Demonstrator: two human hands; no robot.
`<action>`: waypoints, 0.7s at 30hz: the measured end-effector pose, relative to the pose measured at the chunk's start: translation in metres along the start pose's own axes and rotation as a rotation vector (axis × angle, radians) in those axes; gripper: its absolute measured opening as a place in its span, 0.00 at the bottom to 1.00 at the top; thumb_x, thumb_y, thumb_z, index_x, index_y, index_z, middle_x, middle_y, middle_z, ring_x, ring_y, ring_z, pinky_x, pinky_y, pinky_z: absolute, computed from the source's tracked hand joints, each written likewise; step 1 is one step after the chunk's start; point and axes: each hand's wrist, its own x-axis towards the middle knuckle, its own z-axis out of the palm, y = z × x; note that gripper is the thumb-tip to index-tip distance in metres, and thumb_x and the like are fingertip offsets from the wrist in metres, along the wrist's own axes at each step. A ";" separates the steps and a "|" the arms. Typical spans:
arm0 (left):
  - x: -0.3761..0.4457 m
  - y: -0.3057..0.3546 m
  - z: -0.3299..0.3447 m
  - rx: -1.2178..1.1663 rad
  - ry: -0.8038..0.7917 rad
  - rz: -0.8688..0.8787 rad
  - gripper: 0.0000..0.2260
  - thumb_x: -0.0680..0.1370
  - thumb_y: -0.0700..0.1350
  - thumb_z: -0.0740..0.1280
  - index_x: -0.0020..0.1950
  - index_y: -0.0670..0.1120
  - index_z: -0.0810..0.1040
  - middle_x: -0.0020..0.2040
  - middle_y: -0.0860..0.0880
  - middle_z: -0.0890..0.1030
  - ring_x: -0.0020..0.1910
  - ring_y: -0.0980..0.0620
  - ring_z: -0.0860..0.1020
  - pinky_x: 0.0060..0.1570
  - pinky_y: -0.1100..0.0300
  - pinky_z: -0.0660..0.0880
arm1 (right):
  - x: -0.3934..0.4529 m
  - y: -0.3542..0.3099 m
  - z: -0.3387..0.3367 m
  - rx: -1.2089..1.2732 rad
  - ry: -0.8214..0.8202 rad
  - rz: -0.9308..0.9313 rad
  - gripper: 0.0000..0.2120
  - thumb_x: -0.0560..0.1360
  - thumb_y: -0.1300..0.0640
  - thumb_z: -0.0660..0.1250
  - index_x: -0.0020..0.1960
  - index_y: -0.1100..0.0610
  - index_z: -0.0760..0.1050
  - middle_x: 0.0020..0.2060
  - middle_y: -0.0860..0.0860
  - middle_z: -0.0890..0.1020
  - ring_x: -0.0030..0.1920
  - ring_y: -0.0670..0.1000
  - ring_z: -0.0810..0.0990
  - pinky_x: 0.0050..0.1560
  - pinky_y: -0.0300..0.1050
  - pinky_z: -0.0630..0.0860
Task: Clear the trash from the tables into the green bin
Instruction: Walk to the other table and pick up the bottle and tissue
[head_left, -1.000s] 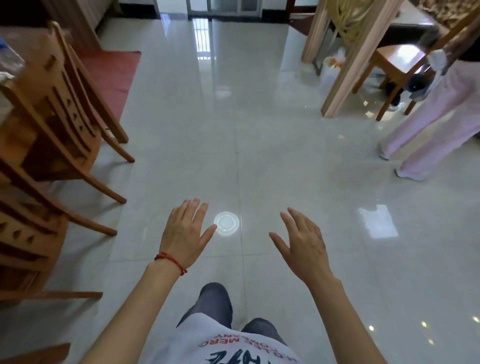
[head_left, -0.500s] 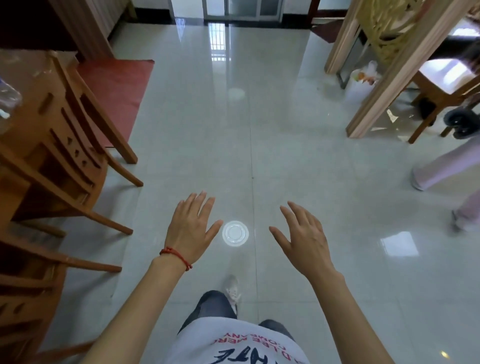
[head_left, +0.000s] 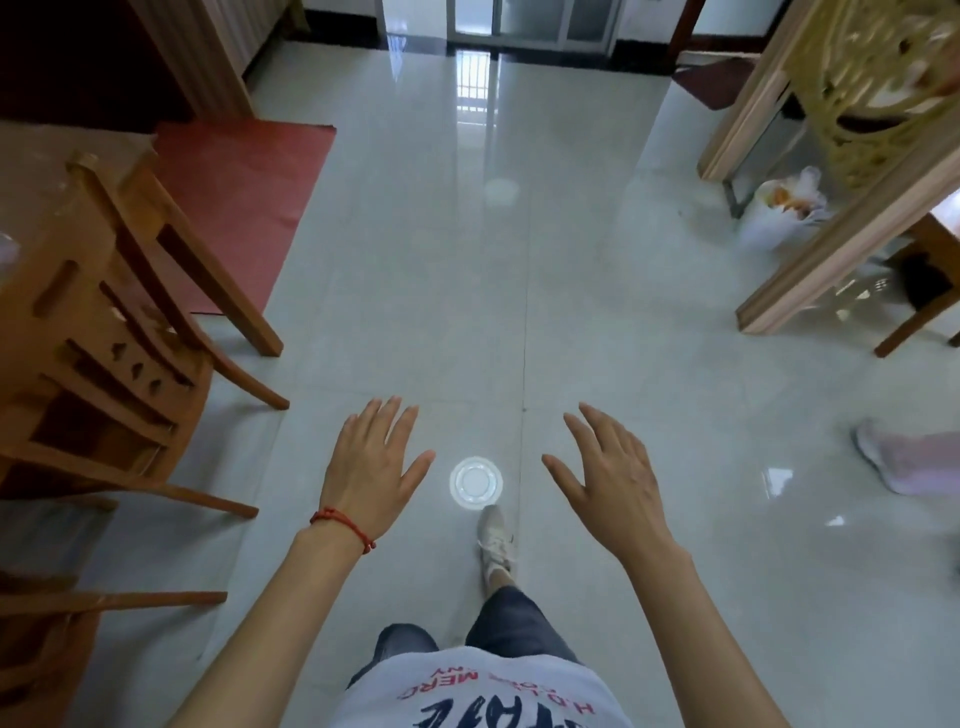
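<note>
My left hand (head_left: 371, 467) and my right hand (head_left: 610, 480) are held out in front of me over the shiny tiled floor, fingers straight and spread, holding nothing. A table (head_left: 31, 171) with a glossy brown top shows at the left edge behind a wooden chair (head_left: 104, 332). A white plastic bag (head_left: 784, 208) with orange things inside lies on the floor at the far right beside a pale carved wooden frame. No green bin is in view.
A second wooden chair (head_left: 47, 623) stands at the lower left. A red mat (head_left: 244, 197) lies on the floor past the chairs. The pale wooden frame (head_left: 852, 218) and a brown stool leg (head_left: 914, 322) stand at the right. Another person's foot (head_left: 893, 460) is at the right edge.
I have walked forward: the chairs, mat and wooden frame have come closer, and the other person has slid toward the right edge. My right shoe now shows ahead. Both hands stay spread.
</note>
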 end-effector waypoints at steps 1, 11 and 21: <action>0.016 -0.002 -0.001 -0.003 0.001 -0.014 0.34 0.78 0.61 0.40 0.62 0.39 0.74 0.59 0.37 0.78 0.59 0.37 0.76 0.56 0.41 0.72 | 0.019 0.003 0.000 0.001 -0.003 -0.008 0.28 0.75 0.40 0.52 0.63 0.59 0.72 0.63 0.58 0.76 0.62 0.60 0.75 0.60 0.56 0.71; 0.148 -0.014 -0.035 -0.014 0.021 -0.141 0.33 0.79 0.60 0.40 0.61 0.39 0.75 0.59 0.38 0.79 0.58 0.37 0.77 0.56 0.41 0.72 | 0.201 0.022 -0.011 -0.004 -0.040 -0.140 0.28 0.75 0.41 0.52 0.62 0.61 0.73 0.62 0.60 0.76 0.60 0.61 0.76 0.59 0.57 0.71; 0.237 -0.057 -0.062 -0.047 0.062 -0.242 0.35 0.78 0.62 0.40 0.63 0.39 0.74 0.61 0.37 0.77 0.61 0.36 0.75 0.58 0.41 0.70 | 0.318 -0.004 -0.005 -0.010 -0.073 -0.227 0.28 0.74 0.41 0.52 0.62 0.60 0.73 0.61 0.59 0.77 0.60 0.61 0.76 0.59 0.57 0.71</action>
